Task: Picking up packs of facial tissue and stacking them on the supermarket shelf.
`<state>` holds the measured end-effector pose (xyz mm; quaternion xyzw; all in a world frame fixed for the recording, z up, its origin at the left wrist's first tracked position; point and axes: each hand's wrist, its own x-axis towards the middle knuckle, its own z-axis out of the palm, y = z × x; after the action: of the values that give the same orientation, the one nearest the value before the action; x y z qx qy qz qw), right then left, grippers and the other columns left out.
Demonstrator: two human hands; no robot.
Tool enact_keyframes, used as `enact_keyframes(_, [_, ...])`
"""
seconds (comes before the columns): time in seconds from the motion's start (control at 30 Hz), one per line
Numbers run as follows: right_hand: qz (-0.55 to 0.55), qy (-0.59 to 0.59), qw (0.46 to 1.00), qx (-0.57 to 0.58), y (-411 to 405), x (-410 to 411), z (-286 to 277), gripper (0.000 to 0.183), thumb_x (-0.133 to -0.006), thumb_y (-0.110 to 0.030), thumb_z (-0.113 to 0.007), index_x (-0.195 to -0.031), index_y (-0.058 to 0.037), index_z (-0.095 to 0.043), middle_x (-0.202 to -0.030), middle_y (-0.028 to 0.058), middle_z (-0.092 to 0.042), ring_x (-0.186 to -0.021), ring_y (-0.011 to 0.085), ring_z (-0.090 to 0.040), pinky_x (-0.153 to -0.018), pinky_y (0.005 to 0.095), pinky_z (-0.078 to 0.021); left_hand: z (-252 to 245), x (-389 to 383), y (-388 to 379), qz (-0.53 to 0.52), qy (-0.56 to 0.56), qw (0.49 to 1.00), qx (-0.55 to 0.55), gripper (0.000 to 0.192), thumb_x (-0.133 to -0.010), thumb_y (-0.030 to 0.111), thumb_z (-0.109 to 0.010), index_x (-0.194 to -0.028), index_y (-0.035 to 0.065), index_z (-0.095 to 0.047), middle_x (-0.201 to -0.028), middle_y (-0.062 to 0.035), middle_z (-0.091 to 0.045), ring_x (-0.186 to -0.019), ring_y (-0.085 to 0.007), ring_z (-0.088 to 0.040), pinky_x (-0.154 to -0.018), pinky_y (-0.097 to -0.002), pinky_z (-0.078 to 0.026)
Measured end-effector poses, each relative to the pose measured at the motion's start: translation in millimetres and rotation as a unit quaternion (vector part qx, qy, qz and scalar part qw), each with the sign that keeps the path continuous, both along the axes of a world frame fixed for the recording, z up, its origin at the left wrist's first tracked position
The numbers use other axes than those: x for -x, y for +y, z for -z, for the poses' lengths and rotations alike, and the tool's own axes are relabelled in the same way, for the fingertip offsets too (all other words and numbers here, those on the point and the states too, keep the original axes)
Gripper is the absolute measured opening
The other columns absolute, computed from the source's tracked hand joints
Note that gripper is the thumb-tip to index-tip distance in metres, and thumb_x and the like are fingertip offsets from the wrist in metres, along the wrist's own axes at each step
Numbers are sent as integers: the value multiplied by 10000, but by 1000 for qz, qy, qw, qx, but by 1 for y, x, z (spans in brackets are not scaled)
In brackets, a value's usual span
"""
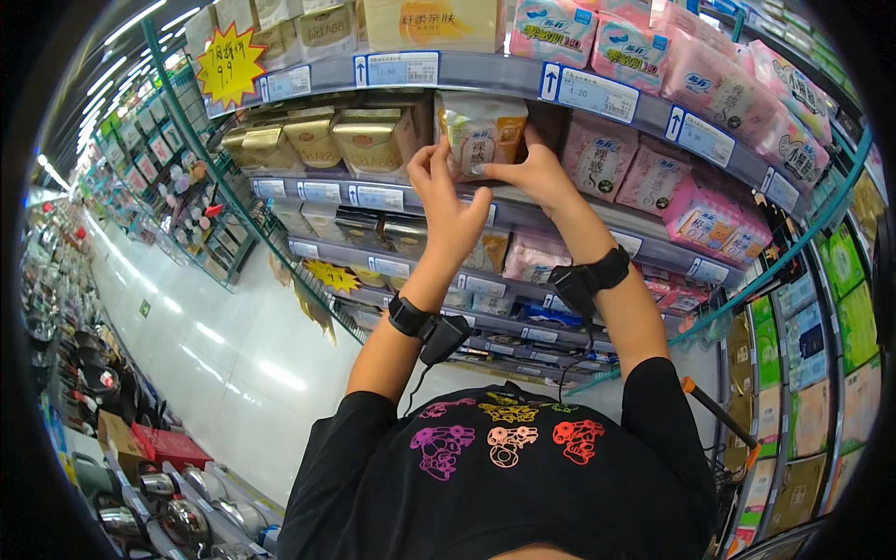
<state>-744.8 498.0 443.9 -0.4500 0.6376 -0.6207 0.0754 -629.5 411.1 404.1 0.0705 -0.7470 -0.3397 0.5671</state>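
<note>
Both arms reach to the second shelf of a store rack. A white and orange plastic package of sanitary pads (480, 134) stands upright there between my hands. My left hand (448, 192) has its fingertips at the package's left side, its thumb apart from it. My right hand (535, 171) touches the package's lower right with the thumb, its fingers along the right side. Gold packages (371, 143) stand to the left. Pink pad packages (598, 157) stand to the right, past a dark gap. Both wrists wear black straps with small devices.
A shelf edge with price labels (490, 77) runs above my hands, with more packages on it. A green metal rack frame (203, 161) borders the left side. Cookware (189, 521) fills shelves at lower left. An orange-tipped black handle (721, 413) is at my right.
</note>
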Motion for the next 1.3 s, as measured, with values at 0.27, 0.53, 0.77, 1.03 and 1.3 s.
enact_keyframes(0.27, [60,172,982,43,21,-39,-18,846,-632,-98,-753,-1320,2,-271,-1251,133,-419,-1174,203,-388,-991,324,-305,22,-9,25,79,37,996,15,825,-638,99,-586,-1334,-78,-180,-1353,-279,-213,-1180,-396,-285,-950,-433,-336])
enact_keyframes(0.53, [31,49,991,123,35,-65,24,860,-640,-136,-743,-1338,-35,-251,-1243,134,-419,-1179,218,-385,-985,338,-303,48,-34,45,96,78,991,51,877,-614,123,-585,-1348,-81,-152,-1393,-303,-160,-1234,-431,-235,-993,-459,-229])
enact_keyframes(0.77, [191,205,954,110,106,-103,48,849,-639,-229,-719,-1339,-20,-286,-1369,213,-291,-1258,363,-293,-1026,437,-237,76,-41,70,212,65,975,34,794,-631,139,-583,-1302,-97,-229,-1270,-287,-341,-1191,-402,-304,-962,-451,-237])
enact_keyframes(1.03, [369,14,911,183,245,-155,126,769,-716,-85,-615,-1362,-5,-206,-1320,184,-335,-1208,283,-384,-974,383,-343,108,-30,216,510,-26,858,-52,770,-760,108,-533,-1368,-63,-93,-1372,-225,-233,-1288,-329,-250,-1053,-432,-193])
enact_keyframes(1.3, [724,-127,658,161,442,-260,221,568,-810,-43,-509,-1316,1,-256,-1188,140,-449,-1061,200,-482,-846,305,-428,164,-85,441,676,-300,673,20,765,-688,13,-553,-1367,-30,-203,-1370,-263,-277,-1243,-381,-332,-985,-386,-321])
